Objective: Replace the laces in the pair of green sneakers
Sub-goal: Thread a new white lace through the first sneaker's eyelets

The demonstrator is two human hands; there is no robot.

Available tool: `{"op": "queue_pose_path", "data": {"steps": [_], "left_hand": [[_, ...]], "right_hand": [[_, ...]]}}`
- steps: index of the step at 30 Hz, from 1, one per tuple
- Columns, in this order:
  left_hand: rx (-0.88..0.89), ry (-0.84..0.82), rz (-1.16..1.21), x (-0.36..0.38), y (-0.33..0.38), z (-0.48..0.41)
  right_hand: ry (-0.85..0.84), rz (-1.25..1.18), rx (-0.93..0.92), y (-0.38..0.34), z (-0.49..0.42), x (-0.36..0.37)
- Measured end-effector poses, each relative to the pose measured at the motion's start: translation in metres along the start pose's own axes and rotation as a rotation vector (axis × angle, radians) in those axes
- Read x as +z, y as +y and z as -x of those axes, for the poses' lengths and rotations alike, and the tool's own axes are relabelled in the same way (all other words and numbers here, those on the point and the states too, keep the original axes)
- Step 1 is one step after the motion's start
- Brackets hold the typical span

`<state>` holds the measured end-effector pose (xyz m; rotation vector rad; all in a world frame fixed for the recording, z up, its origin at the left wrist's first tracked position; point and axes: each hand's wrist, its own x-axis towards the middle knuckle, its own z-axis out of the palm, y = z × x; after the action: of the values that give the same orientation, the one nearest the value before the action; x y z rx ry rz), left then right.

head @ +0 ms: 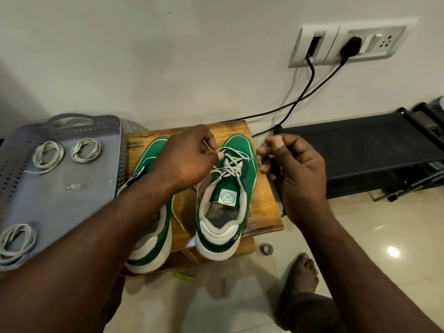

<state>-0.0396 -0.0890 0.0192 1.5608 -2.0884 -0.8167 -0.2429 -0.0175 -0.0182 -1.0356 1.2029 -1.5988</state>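
Two green sneakers with white soles stand side by side on a small wooden stool (264,212), toes towards the wall. The right sneaker (224,200) carries a pale lace (230,168) criss-crossed through its eyelets. My left hand (185,159) pinches one strand of that lace near the toe end. My right hand (293,169) grips the other strand just off the shoe's right side, fingers curled. The left sneaker (149,241) lies partly under my left forearm, a loose lace end trailing beside it.
A grey perforated tray (60,195) at the left holds three coiled pale laces (48,155). A black low rack (360,150) stands at the right. Two black cables (310,92) hang from wall sockets behind the stool. My bare foot (302,272) rests on the tiled floor.
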Motion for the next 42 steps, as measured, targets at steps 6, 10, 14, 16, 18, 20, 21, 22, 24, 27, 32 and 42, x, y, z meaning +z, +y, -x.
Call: {"op": "queue_pose_path", "data": {"steps": [6,10,14,16,18,20,21,22,24,27,32,42], "left_hand": [[-0.128,-0.346,-0.206,-0.008,0.004,0.01],[-0.247,-0.293,-0.029,-0.003,-0.003,0.009],[-0.39,-0.3,0.148,-0.001,-0.005,0.009],[-0.429,-0.302,0.196,-0.001,-0.008,0.007],[-0.457,-0.302,0.227,-0.001,-0.011,0.006],[-0.47,-0.301,0.252,-0.002,-0.012,0.007],[-0.472,-0.302,0.261,-0.002,-0.012,0.007],[-0.474,-0.303,0.271,-0.001,-0.013,0.007],[-0.476,-0.31,0.289,-0.001,-0.013,0.007],[-0.482,-0.314,0.306,-0.001,-0.012,0.007],[-0.481,-0.315,0.321,-0.003,-0.01,0.008],[-0.394,-0.32,0.275,-0.003,-0.011,0.009]], "right_hand": [[-0.033,0.085,0.075,0.003,0.0,0.009],[0.05,0.339,0.011,0.015,0.003,0.014],[0.064,0.587,-0.038,0.029,-0.002,0.013],[0.028,0.577,-0.039,0.032,-0.002,0.015],[-0.008,0.546,-0.048,0.03,0.0,0.019],[-0.047,0.592,-0.069,0.028,0.003,0.023],[-0.071,0.65,-0.075,0.027,0.004,0.025],[-0.101,0.705,-0.064,0.028,0.005,0.026],[-0.145,0.799,-0.033,0.03,0.006,0.029],[-0.212,0.915,-0.043,0.036,0.007,0.031],[-0.224,0.939,-0.038,0.036,0.007,0.03],[-0.221,0.938,-0.024,0.031,0.01,0.035]]}}
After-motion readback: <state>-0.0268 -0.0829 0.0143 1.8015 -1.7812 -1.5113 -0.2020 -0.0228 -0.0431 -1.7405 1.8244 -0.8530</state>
